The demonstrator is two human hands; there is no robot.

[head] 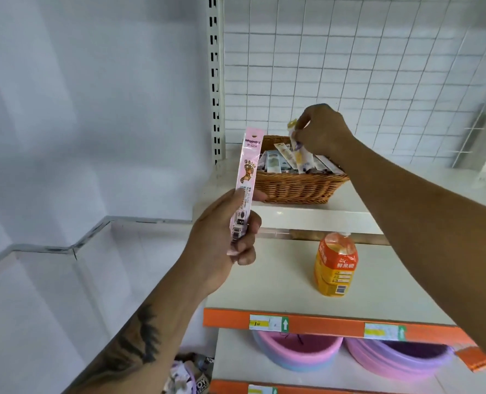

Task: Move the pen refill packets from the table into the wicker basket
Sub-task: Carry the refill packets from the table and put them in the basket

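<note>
The left hand point(221, 237) is curled around the lower end of a pink pen refill packet point(246, 183), thumb on its front and fingers behind, holding it upright in the air just left of the shelves, its top level with the near-left corner of the wicker basket point(298, 187). That basket sits on the upper white shelf point(321, 217), close to the slotted upright post point(216, 81), and already holds a heap of refill packets point(281, 162) lying at angles, some leaning above the rim. Over the basket, the right hand point(320, 132) pinches the top of a yellow and white packet point(295, 143) between thumb and fingertips; the packet hangs down with its lower end among the others inside. On the shelf below stands an orange drink bottle point(335, 265), upright and well apart from both hands. Lower still, pink and purple basins point(349, 354) sit behind an orange price strip point(335, 325).
</note>
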